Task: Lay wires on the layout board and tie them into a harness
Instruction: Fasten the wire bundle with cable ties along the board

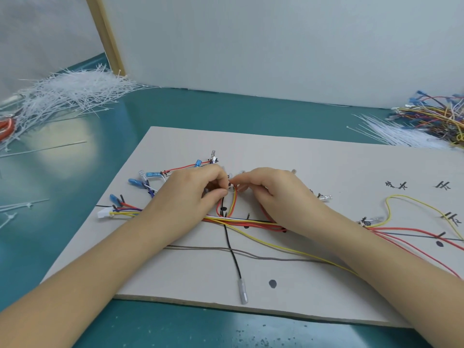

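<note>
Forearms are seen reaching in from the near edge across the layout board (pixel 175 136), which lies flat on a teal table (pixel 226 114). Nearest on the board, a black wire (pixel 234 257) with a grey end sleeve is crossed by a grey wire (pixel 263 258) and a yellow wire (pixel 288 249). Beyond these, a red, orange and yellow bundle (pixel 251 223) is laid along a drawn line. Above it, the left hand (pixel 193 189) and the right hand (pixel 271 187) are brought together, fingers curled, at the top of a small loop of wires (pixel 227 204). Something is pinched there by both, most likely a tie; what exactly cannot be told. If it is tightened off its mark, or a strand is left out, the branch could be fixed wrongly. Blue-capped wire ends (pixel 153 175) lie further left. Farthest away, loose white ties (pixel 70 94) and spare wires (pixel 437 119) are heaped.
</note>
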A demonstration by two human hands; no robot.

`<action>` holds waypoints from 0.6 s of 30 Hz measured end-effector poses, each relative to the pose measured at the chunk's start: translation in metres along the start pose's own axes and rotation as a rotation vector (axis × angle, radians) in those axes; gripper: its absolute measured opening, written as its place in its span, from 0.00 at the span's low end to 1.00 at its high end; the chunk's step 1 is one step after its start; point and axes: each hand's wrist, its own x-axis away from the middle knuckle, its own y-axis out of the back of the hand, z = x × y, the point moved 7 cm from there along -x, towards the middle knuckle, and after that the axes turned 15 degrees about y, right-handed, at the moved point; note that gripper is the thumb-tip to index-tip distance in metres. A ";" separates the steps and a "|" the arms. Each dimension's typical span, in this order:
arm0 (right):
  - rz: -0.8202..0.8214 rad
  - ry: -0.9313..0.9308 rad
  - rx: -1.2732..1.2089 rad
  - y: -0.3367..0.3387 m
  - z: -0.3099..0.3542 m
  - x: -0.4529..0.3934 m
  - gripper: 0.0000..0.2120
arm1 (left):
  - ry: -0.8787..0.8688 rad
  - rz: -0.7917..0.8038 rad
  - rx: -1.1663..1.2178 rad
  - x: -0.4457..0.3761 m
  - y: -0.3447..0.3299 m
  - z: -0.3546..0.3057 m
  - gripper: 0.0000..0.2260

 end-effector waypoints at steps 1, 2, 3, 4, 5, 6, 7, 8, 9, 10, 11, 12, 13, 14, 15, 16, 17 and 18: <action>0.003 0.007 -0.001 0.000 0.001 0.000 0.23 | 0.003 -0.004 0.005 0.000 0.001 0.000 0.04; 0.008 0.016 0.001 0.000 0.002 0.000 0.23 | -0.006 -0.008 -0.006 0.000 0.001 0.000 0.04; 0.012 0.028 0.004 0.000 0.003 0.000 0.23 | -0.029 -0.012 -0.035 0.001 0.001 -0.002 0.04; 0.015 0.042 0.006 0.000 0.004 0.000 0.23 | -0.058 -0.019 -0.074 0.002 0.000 -0.005 0.04; 0.014 0.053 0.005 0.000 0.005 0.000 0.23 | -0.083 -0.026 -0.113 0.003 -0.001 -0.007 0.04; 0.011 0.061 0.003 0.000 0.006 0.000 0.23 | -0.097 -0.031 -0.147 0.003 -0.002 -0.008 0.04; 0.007 0.065 0.001 0.001 0.006 -0.001 0.23 | -0.103 -0.035 -0.172 0.003 -0.002 -0.009 0.04; 0.004 0.062 0.001 0.001 0.006 -0.001 0.23 | -0.104 -0.038 -0.188 0.002 -0.002 -0.010 0.04; 0.000 0.055 0.001 0.001 0.005 -0.001 0.22 | -0.101 -0.040 -0.196 0.002 -0.003 -0.010 0.04; -0.005 0.044 0.001 0.000 0.004 -0.001 0.22 | -0.095 -0.042 -0.197 0.002 -0.003 -0.010 0.04; -0.013 0.028 -0.004 0.000 0.002 -0.002 0.20 | -0.086 -0.047 -0.188 0.002 -0.003 -0.010 0.05; -0.025 0.011 -0.012 0.000 0.000 -0.002 0.19 | -0.072 -0.053 -0.174 0.001 -0.003 -0.009 0.05; -0.037 -0.004 -0.023 0.000 -0.001 -0.002 0.17 | -0.054 -0.060 -0.156 0.001 -0.002 -0.009 0.05; -0.044 -0.012 -0.028 0.001 -0.002 -0.002 0.16 | -0.036 -0.068 -0.134 0.000 -0.002 -0.007 0.06; -0.039 -0.014 -0.024 0.001 -0.002 -0.002 0.16 | -0.015 -0.075 -0.110 -0.001 -0.001 -0.006 0.06; -0.025 -0.012 -0.011 0.000 -0.001 -0.002 0.17 | 0.008 -0.082 -0.090 -0.002 -0.001 -0.005 0.06; -0.010 -0.009 0.004 0.000 -0.001 -0.002 0.18 | 0.032 -0.086 -0.073 -0.003 -0.001 -0.003 0.05; 0.001 -0.006 0.017 0.000 0.000 -0.002 0.19 | 0.049 -0.090 -0.062 -0.003 -0.001 -0.002 0.05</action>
